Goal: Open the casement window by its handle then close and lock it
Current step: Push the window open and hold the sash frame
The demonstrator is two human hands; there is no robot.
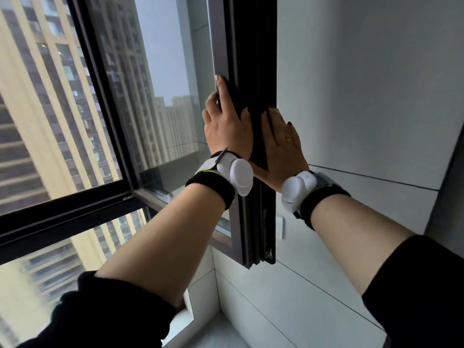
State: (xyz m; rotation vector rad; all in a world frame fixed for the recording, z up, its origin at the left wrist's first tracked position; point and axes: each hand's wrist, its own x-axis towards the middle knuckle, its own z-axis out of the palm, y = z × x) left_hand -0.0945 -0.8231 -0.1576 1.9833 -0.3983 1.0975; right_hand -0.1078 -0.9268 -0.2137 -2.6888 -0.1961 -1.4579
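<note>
The dark-framed casement sash (253, 59) stands swung inward, and I see it almost edge-on. My left hand (226, 131) grips its edge from the glass side, index finger stretched up along the frame. My right hand (286, 149) lies against the sash's other side with the fingers extended. A dark handle lever (265, 144) runs down through the fork between its thumb and fingers. Most of the handle is hidden between the two hands. Both wrists carry white trackers on black bands.
The fixed window frame (105, 116) runs diagonally at left, with tall buildings outside. A grey panelled wall (364, 96) stands close behind the sash on the right, with a small white plate (280, 227) on it. A pale sill (226, 332) lies below.
</note>
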